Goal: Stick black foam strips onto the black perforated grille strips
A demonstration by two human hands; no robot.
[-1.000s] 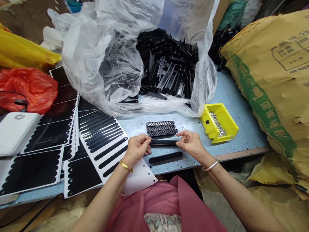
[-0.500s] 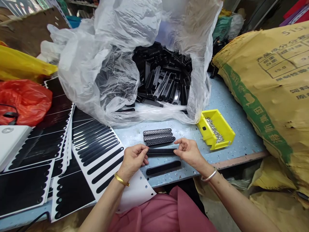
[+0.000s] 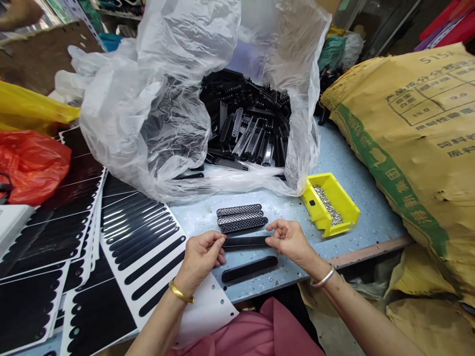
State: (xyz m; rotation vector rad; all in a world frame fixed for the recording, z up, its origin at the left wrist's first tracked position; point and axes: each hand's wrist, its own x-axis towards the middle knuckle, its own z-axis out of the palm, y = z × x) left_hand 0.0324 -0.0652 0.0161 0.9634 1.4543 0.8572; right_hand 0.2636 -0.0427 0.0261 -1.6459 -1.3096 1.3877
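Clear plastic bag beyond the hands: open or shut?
Open: the plastic bag's mouth gapes toward the camera, and a heap of black pieces shows inside.

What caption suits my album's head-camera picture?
Left hand and right hand hold a black strip near a yellow bin.

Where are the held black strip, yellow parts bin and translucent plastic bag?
Held black strip (image 3: 246, 242): head view, middle of its length.
Yellow parts bin (image 3: 319, 215): head view, left wall.
Translucent plastic bag (image 3: 196, 37): head view, upper film.
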